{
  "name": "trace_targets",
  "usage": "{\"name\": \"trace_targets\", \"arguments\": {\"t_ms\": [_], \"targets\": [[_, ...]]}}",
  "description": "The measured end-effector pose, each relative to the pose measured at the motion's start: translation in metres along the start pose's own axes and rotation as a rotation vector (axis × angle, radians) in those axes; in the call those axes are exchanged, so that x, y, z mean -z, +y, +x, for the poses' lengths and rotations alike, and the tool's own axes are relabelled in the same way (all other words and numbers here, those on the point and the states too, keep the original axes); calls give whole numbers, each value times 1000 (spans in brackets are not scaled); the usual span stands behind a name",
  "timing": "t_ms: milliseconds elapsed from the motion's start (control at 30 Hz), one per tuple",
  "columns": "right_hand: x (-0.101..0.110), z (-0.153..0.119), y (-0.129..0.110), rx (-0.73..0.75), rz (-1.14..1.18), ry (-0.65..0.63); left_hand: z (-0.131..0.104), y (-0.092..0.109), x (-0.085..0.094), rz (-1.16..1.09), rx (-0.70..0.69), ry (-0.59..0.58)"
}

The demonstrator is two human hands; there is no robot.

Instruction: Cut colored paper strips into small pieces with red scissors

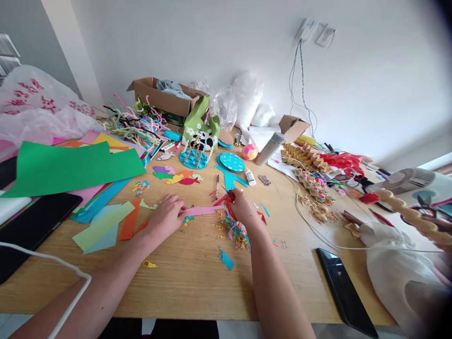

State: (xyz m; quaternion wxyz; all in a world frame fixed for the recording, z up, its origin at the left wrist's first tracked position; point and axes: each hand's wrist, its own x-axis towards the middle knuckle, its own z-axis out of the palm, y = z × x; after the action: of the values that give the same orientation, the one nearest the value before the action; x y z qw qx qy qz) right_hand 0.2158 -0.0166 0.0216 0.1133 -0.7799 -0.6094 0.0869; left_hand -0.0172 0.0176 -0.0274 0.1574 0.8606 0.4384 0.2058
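My left hand (168, 214) is closed on the left end of a pink paper strip (205, 210) just above the table. Red-handled scissors (230, 207) are in my right hand (242, 205), beside the strip's right end. Small round paper bits (189, 217) lie under the strip. A pile of thin paper shreds (237, 234) sits below the scissors. Behind my hands are several fish-shaped cutouts (176, 175), a pen (217, 183) and blue paper (231, 178). Whether the blades touch the strip cannot be made out.
Green sheets (74, 165) and a dark tablet (38, 226) lie left, a phone (346, 289) right. A white cable (325, 238) crosses the right side. Behind stand a panda bag (201, 127), a grey bottle (270, 148) and a cardboard box (144, 88).
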Motion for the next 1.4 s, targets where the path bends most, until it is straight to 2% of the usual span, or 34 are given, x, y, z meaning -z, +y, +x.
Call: {"name": "trace_targets", "arguments": {"t_ms": [300,633,800,1000,1167,1400], "targets": [[-20,9,3,107,-115,-96,-1,5,1,16,1,-3],[-13,12,2,164,-149,-147,-3,5,1,24,-10,5],[-9,9,-7,291,-155,-137,-3,5,1,35,-6,5],[-12,15,-14,410,-204,-216,-4,6,1,62,6,-3],[-13,23,-16,443,-247,-273,-4,7,2,51,11,-6],[-13,24,-20,435,-280,-288,-4,7,1,31,12,10]]}}
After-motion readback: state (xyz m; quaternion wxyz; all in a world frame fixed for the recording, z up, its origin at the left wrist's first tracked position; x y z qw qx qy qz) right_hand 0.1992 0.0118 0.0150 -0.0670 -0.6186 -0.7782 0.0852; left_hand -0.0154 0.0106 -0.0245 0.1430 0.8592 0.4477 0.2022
